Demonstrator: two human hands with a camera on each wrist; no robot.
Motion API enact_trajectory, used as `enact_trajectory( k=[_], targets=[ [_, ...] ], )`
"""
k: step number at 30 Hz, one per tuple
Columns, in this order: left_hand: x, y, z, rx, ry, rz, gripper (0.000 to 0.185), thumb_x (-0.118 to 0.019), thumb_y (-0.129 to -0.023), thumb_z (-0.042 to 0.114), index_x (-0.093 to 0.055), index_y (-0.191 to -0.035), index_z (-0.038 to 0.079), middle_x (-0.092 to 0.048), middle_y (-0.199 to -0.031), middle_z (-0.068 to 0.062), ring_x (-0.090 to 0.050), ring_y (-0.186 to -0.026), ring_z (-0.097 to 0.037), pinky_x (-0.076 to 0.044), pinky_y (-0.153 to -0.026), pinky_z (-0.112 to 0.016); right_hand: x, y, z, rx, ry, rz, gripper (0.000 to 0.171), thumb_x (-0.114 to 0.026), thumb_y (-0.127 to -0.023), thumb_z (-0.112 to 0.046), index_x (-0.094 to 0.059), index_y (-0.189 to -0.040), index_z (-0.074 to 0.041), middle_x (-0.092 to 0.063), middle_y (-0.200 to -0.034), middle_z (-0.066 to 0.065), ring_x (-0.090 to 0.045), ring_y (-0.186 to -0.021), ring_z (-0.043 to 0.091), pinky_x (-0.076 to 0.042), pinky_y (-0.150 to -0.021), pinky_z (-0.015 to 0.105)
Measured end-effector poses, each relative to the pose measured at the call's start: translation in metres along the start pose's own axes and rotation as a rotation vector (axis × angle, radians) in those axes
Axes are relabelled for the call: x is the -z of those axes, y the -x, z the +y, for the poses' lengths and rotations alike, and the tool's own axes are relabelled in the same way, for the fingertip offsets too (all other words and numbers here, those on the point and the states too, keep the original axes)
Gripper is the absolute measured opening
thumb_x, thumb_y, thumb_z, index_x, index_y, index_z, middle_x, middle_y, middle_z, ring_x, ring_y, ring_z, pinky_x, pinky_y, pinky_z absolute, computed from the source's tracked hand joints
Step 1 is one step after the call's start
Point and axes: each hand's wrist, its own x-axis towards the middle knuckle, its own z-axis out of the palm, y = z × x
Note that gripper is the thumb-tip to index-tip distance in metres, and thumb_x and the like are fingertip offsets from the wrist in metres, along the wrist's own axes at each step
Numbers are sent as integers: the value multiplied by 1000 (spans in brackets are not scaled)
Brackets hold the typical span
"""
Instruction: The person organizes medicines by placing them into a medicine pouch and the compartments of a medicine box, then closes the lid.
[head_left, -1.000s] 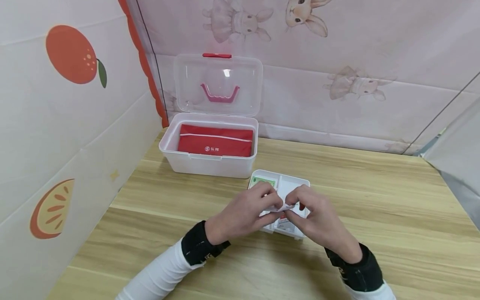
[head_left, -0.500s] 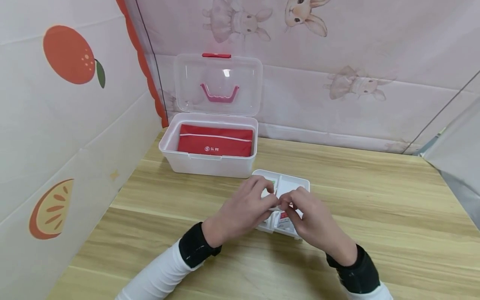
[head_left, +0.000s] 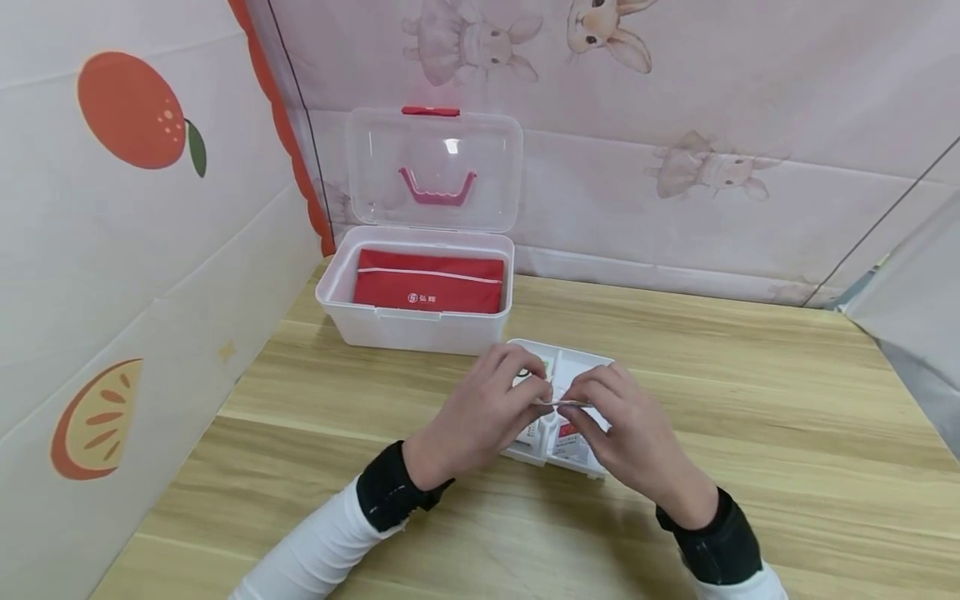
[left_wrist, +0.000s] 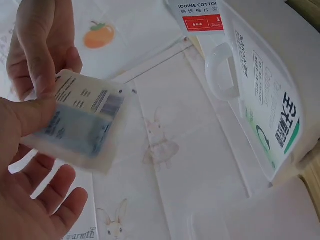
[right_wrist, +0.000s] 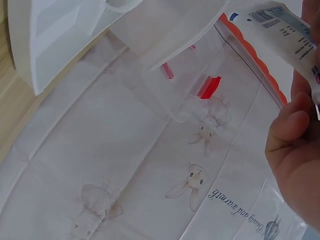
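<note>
Both hands pinch a small flat printed packet (left_wrist: 85, 117), white with a blue panel and a barcode. My left hand (head_left: 480, 412) grips one edge between thumb and forefinger, its other fingers loosely bent in the left wrist view. Opposite it, the right hand (head_left: 637, 433) pinches the packet's other edge with thumb and fingertips. Seen from the head, the packet is a thin edge-on strip over a white divided tray (head_left: 576, 363). In that tray lie a red-and-white iodine cotton packet (head_left: 572, 440) and another white printed packet with green (left_wrist: 265, 95).
Behind the tray, to the left, a translucent box (head_left: 420, 329) stands with its lid (head_left: 435, 150) raised. A red pouch (head_left: 427, 283) sits inside it. Printed cloth walls (head_left: 600, 208) border the wooden table (head_left: 750, 400) at the back and left.
The packet between the hands has turned from tilted to nearly level and edge-on. Both hands have shifted slightly while keeping their pinch over the tray.
</note>
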Motion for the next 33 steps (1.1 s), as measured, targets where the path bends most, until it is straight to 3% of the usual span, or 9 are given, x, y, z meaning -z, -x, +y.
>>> enact_trajectory(
  k=[5, 8, 13, 18, 24, 28, 33],
  targets=[
    [1, 0, -1, -29, -45, 9, 14, -79, -86, 19, -68, -93, 14, -59, -110, -5, -51, -108, -23, -45, -93, -33, -2, -1, -1, 28, 65, -5, 39, -45, -105, -36, -66, -90, -7, -61, -92, 4, -53, -83, 22, -40, -74, 27],
    [0, -1, -1, -65, -68, 24, 16, -80, -85, 20, -67, -92, 13, -60, -109, -5, -52, -108, -23, -46, -92, -32, -2, 0, -1, 9, 50, 0, 30, -55, -101, -33, -65, -88, -7, -58, -94, 6, -52, -86, 25, -39, -78, 30],
    [-3, -1, -1, -86, -119, 9, 17, -80, -85, 22, -67, -93, 13, -61, -110, -4, -53, -109, -22, -46, -92, -32, -1, 1, 0, 44, 104, 1, 13, -76, -86, -12, -64, -87, -6, -57, -98, 10, -52, -89, 29, -43, -78, 37],
    [-2, 0, 3, -72, -200, -2, 17, -80, -85, 21, -67, -92, 12, -62, -113, -6, -53, -111, -24, -47, -92, -34, -3, -1, -2, 92, 165, 19, 17, -77, -78, -4, -62, -86, -5, -58, -102, 12, -53, -90, 31, -44, -77, 40],
    [0, 1, 7, -79, -381, -54, 14, -77, -86, 16, -68, -94, 9, -65, -115, -6, -54, -114, -27, -47, -95, -36, -6, -2, -4, 147, 190, 55, 36, -79, -58, 9, -55, -80, -8, -59, -100, 13, -54, -89, 32, -45, -75, 42],
    [-2, 2, 8, -104, -466, -75, 21, -78, -86, 19, -69, -102, 9, -63, -117, -6, -55, -114, -27, -46, -97, -36, -6, -1, -7, 99, 263, 16, 37, -83, -60, 7, -56, -81, -9, -59, -101, 14, -55, -92, 33, -47, -74, 43],
    [-4, 4, 6, -156, -530, -26, 20, -75, -89, 20, -68, -106, 12, -63, -112, -4, -57, -110, -25, -48, -93, -34, -6, -1, -11, 95, 371, 12, 43, -92, -54, 1, -60, -81, -8, -60, -103, 15, -57, -95, 36, -49, -69, 45]
  ],
)
